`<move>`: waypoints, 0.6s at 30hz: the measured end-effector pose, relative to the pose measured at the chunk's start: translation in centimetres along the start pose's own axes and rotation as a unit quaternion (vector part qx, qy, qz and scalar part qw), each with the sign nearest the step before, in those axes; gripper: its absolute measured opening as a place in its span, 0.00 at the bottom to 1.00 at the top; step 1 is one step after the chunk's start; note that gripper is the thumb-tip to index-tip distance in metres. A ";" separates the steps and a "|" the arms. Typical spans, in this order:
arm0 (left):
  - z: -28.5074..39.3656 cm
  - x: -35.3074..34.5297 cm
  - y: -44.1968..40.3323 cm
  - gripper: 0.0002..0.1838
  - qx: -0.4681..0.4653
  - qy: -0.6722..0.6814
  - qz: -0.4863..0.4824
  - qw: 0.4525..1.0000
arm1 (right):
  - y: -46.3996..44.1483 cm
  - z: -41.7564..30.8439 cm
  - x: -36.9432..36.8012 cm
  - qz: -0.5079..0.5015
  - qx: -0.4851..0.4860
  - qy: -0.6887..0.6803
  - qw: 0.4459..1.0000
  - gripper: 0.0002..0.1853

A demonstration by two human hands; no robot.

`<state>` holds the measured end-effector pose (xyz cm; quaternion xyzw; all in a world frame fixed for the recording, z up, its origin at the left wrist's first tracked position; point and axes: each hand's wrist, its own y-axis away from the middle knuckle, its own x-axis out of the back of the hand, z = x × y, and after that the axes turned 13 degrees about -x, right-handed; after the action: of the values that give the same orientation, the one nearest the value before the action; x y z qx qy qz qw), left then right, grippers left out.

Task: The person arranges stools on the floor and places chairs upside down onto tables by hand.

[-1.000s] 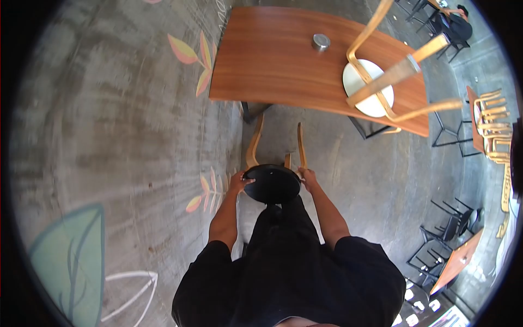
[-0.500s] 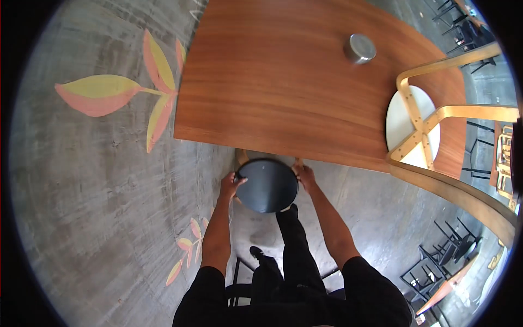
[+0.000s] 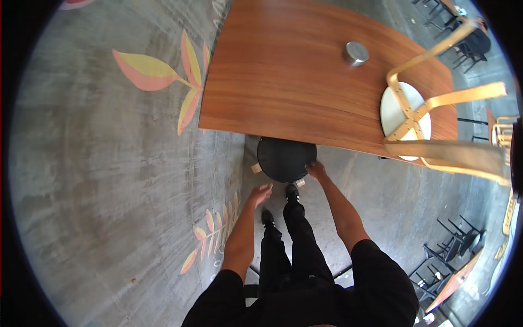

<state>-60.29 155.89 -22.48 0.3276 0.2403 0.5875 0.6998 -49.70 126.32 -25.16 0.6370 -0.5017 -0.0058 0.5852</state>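
A stool with a round black seat (image 3: 286, 161) and pale wooden legs stands on the floor, its far part tucked beneath the table edge. My right hand (image 3: 315, 170) grips the seat's right rim. Apart from the stool, my left hand (image 3: 262, 194) hangs below and left of it, fingers loosely extended and holding nothing. Above the stool is the brown wooden table (image 3: 289, 71).
An upturned wooden stool (image 3: 412, 115) with a white seat rests on the table's right side, its legs sticking out. A metal tin (image 3: 357, 54) sits on the tabletop. On the left runs a painted concrete wall (image 3: 136, 163). Black chairs (image 3: 455, 242) stand at the right.
The black-seated stool has slid forward, partly under the table. My left hand has let go of it and drawn back, while my right hand stays at the rim.
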 end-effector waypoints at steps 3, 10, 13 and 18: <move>-6.7 -1.4 4.9 0.27 -0.062 -0.008 0.056 0.997 | -1.0 8.0 -6.2 0.073 0.117 0.081 0.987 0.19; -8.8 -1.7 26.5 0.20 -0.064 -0.124 -0.086 0.986 | 23.3 13.4 -7.9 -0.167 -0.105 -0.252 0.948 0.13; -8.8 -0.4 31.7 0.19 -0.093 -0.019 -0.085 0.992 | 33.1 14.9 -10.7 -0.190 -0.082 -0.261 0.943 0.18; -5.6 1.7 34.4 0.19 -0.230 -0.032 -0.051 0.971 | 42.2 12.9 -7.0 -0.123 0.241 0.069 0.960 0.27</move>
<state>-86.93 161.80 -0.65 0.1636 0.0926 0.5795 0.7930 -87.48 129.28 -1.60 0.8149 -0.3645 0.0868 0.4422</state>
